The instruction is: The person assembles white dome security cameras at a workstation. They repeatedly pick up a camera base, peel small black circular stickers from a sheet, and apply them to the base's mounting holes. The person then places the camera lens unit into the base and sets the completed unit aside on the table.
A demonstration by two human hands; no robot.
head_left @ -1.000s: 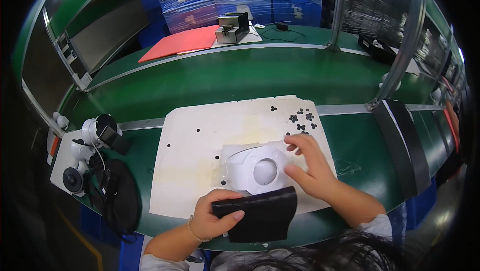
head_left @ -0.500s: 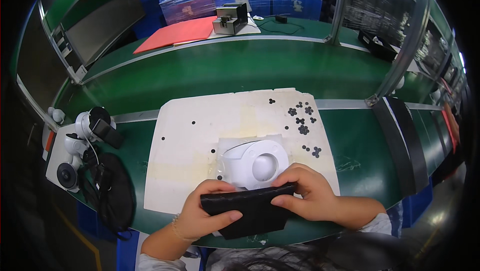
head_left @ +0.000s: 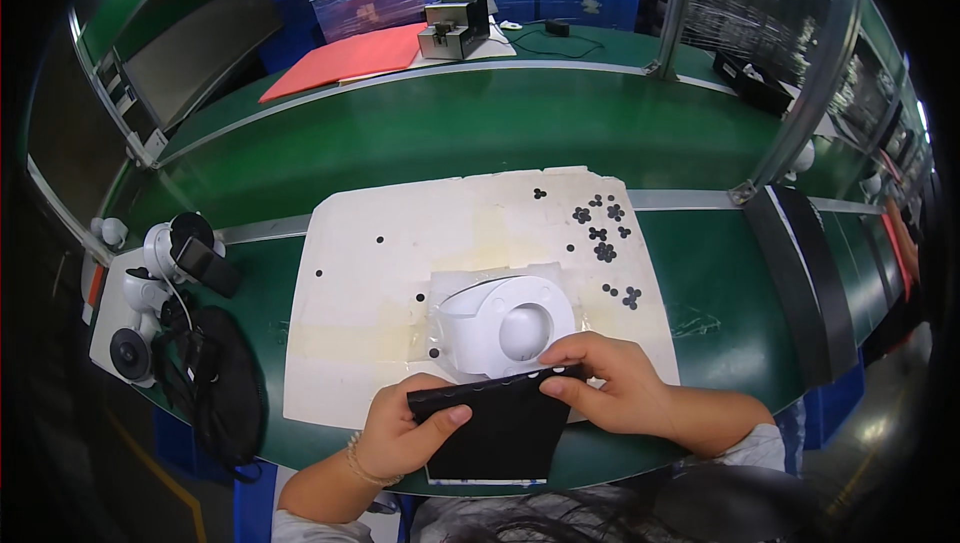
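A black sheet (head_left: 495, 435), bent over along its top, is held between both hands at the bench's near edge. Small pale round spots run along its bent upper edge, and a white strip with blue marks shows at its bottom. My left hand (head_left: 400, 433) is closed on the sheet's left end, thumb in front. At the right end, my right hand (head_left: 620, 388) pinches the upper corner between thumb and fingers. Just beyond the sheet stands a white rounded housing (head_left: 470, 331) with a round opening, resting on clear plastic wrap (head_left: 548, 273).
Beneath the housing lies a worn white board (head_left: 350, 323). Small black round pads (head_left: 605, 253) cluster at its far right; several single ones dot its left. White devices (head_left: 145, 288) and a black pouch (head_left: 230, 373) sit left; black sheets (head_left: 795, 283) lie right. Metal posts (head_left: 810, 93) rise behind.
The sheet has tilted, so its lower white strip and the pale spots along its upper edge now show. My right thumb has moved up toward the edge. The whole view has shifted slightly.
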